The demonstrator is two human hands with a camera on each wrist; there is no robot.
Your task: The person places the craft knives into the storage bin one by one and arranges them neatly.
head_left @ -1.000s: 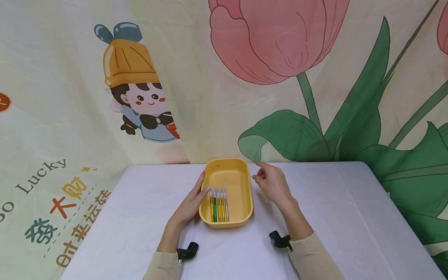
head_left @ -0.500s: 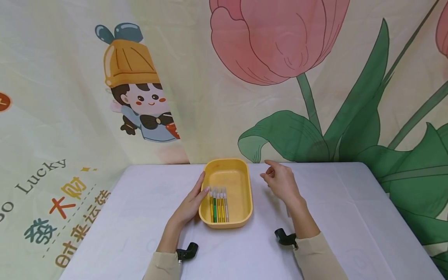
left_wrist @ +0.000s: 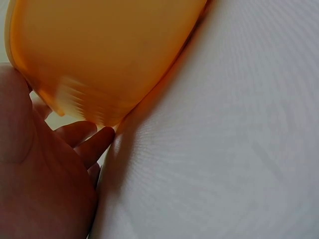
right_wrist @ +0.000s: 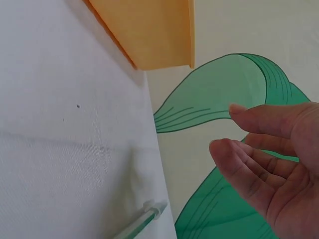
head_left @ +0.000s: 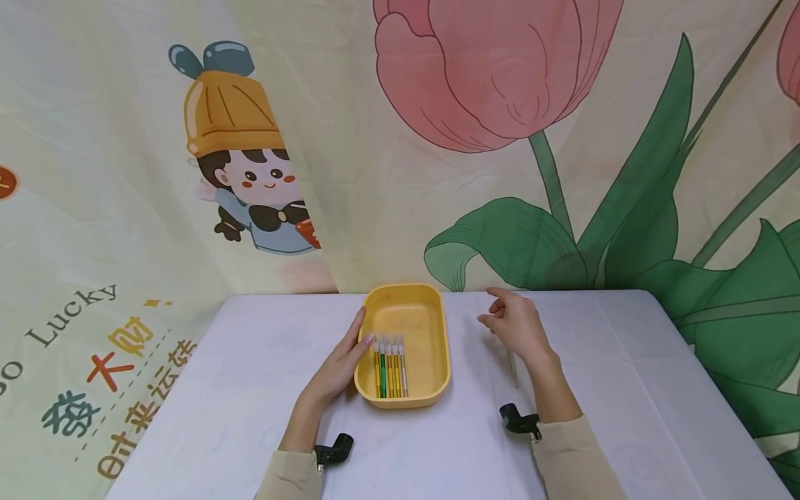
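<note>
A yellow plastic tray rests on the table, with several slim pen-like sticks lined up in its near left part; their barrels are yellow, green and pale, their tips whitish. My left hand holds the tray's left side, thumb over the rim and fingers along the outer wall. To the right of the tray, my right hand hovers above the table with thumb and index finger apart and nothing between them. Below it lies another slim stick, greenish with a clear end, partly hidden by the hand in the head view.
A white cloth covers the table. Right behind its far edge hangs a printed backdrop with a tulip and a cartoon figure. Each wrist carries a black camera.
My right hand has moved rightward, away from the tray, and the stick on the table has come into view from behind it. The left hand and tray have stayed put.
</note>
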